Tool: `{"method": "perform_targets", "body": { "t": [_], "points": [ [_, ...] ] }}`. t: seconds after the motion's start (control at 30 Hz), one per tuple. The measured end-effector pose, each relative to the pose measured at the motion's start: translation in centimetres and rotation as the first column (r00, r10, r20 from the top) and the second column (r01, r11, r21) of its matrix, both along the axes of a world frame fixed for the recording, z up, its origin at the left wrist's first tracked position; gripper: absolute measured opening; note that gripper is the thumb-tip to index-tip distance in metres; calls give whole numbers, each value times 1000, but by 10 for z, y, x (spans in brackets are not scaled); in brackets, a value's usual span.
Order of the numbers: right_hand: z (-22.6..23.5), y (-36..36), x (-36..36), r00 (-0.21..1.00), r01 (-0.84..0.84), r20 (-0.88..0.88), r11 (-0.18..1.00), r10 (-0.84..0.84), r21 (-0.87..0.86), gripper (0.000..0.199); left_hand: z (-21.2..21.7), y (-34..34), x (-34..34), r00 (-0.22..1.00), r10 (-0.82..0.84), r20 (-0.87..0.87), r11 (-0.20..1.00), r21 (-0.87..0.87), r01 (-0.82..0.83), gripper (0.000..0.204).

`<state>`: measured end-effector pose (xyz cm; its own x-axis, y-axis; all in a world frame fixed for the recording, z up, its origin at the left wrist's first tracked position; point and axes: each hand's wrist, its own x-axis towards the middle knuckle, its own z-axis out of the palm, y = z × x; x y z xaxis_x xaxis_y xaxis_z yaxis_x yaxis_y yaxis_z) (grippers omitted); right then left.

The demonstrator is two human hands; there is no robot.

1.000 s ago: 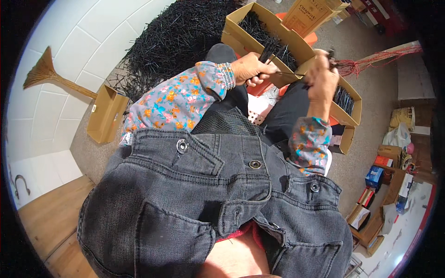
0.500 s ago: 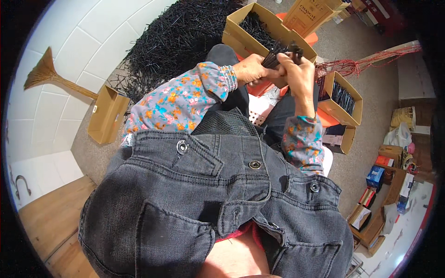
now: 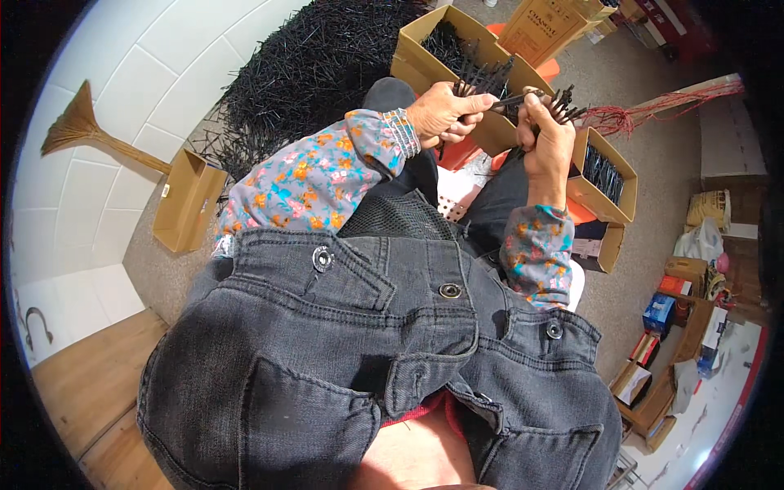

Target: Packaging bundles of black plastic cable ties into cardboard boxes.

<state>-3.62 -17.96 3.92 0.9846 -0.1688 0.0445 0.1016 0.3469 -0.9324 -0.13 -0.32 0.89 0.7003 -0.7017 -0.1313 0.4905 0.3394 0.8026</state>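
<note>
My left hand [image 3: 445, 117] is closed around a bunch of thin black strips [image 3: 487, 79], whose ends fan out above the fingers. Beside it, my right hand [image 3: 549, 140] grips a second bunch of black strips [image 3: 565, 106], sticking out to the right. Between the two hands a few dark strips reach across from one to the other. Just beyond them stands a cardboard box [image 3: 411, 59] with loose black strips inside. What the strips are exactly, I cannot make out.
A large heap of black strips [image 3: 318, 73] covers the floor at the far left. To the right, a cardboard box [image 3: 633, 192] holds strips in neat order, near a wooden bar with red cords [image 3: 616, 120]. A broom [image 3: 90, 126] and a cardboard box [image 3: 170, 220] stand left.
My hands have moved apart, the right one shifting rightward. The strips, earlier bunched together between both hands, now show as separate bunches, one in each hand.
</note>
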Motion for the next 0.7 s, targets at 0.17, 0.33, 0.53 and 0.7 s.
{"method": "perform_targets", "body": {
  "t": [0.17,0.33,0.53,0.7],
  "points": [
    [-1,-1,-2,999,-6,-44,992,11,123,17,-2,2,4,997,-24,-69,992,-127,15,21],
    [-2,2,-2,999,-46,-15,994,48,101,20,-2,1,3,998,40,-51,993,-110,-45,20],
    [-2,11,-3,998,39,42,998,-41,50,19,4,-1,-2,996,79,-40,996,-44,-81,16],
    [2,11,-3,998,-12,60,992,5,122,19,2,1,0,998,44,-40,996,-73,-47,22]
  ]
}}
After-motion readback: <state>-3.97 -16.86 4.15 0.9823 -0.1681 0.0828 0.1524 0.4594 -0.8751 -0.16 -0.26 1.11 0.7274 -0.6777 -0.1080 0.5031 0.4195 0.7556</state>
